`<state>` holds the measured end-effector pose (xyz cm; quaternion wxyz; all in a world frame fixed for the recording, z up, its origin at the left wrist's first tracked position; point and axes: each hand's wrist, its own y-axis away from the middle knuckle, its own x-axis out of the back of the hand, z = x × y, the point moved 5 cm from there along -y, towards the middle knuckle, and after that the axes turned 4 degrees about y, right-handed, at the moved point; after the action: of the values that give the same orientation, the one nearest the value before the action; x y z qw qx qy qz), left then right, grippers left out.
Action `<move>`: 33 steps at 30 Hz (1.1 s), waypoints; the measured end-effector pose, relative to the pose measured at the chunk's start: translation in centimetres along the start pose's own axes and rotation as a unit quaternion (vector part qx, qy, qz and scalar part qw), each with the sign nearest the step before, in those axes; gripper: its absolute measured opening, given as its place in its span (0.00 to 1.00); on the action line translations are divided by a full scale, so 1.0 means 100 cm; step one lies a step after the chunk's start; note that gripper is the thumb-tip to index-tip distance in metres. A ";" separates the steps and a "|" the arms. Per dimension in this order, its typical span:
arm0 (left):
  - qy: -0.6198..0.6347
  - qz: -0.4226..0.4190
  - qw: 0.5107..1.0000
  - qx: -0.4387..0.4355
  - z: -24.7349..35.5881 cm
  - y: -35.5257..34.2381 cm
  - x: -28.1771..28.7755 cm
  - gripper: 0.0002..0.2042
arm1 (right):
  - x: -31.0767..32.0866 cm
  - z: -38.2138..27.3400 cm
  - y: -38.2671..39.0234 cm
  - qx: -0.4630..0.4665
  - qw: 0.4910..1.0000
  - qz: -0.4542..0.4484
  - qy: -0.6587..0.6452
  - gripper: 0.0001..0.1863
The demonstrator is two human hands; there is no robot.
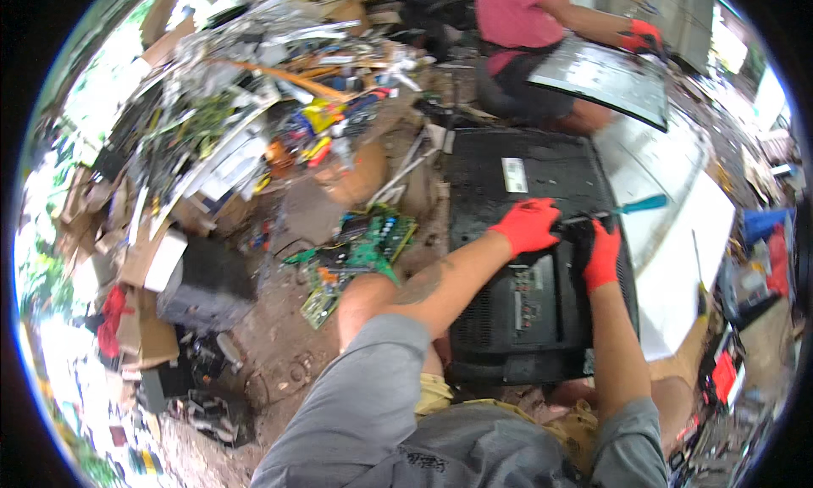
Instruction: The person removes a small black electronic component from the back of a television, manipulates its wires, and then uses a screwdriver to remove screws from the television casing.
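A black flat television, back side up, lies in front of me. Both my hands, in red gloves with dark palms, are over its middle right. My left hand is closed, fingertips bent down near the casing; what they grip, if anything, is hidden. A screwdriver with a teal handle points out to the right, its dark shaft running past the fingers of my right hand. That hand seems closed on the shaft, close to my left fingertips. A pale label and a connector panel show on the casing.
Green circuit boards lie left of the television, beyond my knee. A large scrap heap fills the far left. White panels lie at the right. Ahead, a co-worker in a pink shirt has a red-gloved hand by a flat panel.
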<state>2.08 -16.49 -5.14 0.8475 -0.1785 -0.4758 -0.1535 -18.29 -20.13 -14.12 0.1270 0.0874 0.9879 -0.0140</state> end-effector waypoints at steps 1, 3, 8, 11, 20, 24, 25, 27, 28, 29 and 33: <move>0.016 -0.007 1.000 0.022 -0.007 0.011 -0.007 0.25 | -0.006 0.003 0.013 -0.017 0.999 0.028 0.039 0.18; 0.026 0.077 0.996 0.048 -0.023 0.023 -0.012 0.27 | -0.015 0.002 0.013 0.064 0.988 0.049 0.132 0.20; 0.106 0.076 0.990 0.058 -0.018 0.000 -0.023 0.23 | 0.003 0.000 -0.007 0.047 0.998 -0.002 0.037 0.19; 0.085 0.080 0.991 0.068 -0.015 0.005 -0.024 0.24 | -0.002 -0.007 0.004 0.046 0.999 0.011 0.028 0.18; 0.101 0.225 0.968 0.041 -0.009 0.016 0.016 0.24 | -0.002 0.011 -0.003 0.024 0.994 -0.012 -0.109 0.15; 0.017 0.430 0.889 -0.157 0.034 0.023 0.121 0.18 | -0.019 0.003 0.014 0.079 0.997 0.001 -0.003 0.17; -0.014 0.453 0.869 -0.198 0.047 0.026 0.152 0.17 | -0.019 0.001 0.020 0.085 0.996 0.002 0.021 0.18; 0.001 0.529 0.822 -0.211 0.072 0.015 0.202 0.17 | 0.010 0.000 -0.003 0.051 0.999 -0.003 -0.003 0.20; -0.010 0.508 0.836 -0.208 0.057 0.002 0.224 0.21 | 0.004 -0.002 -0.002 0.047 0.999 -0.010 -0.011 0.20; 0.000 0.470 0.868 -0.162 0.035 -0.019 0.242 0.24 | -0.002 -0.004 -0.001 0.042 0.999 -0.018 -0.022 0.21; -0.012 0.275 0.951 0.140 -0.074 -0.045 0.265 0.33 | -0.031 -0.016 0.017 0.045 0.998 -0.011 -0.032 0.21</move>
<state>18.92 -26.20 14.79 0.8676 -0.1837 -0.4352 0.1553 -15.44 -18.90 -11.78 0.1547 0.0813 0.9826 -0.0630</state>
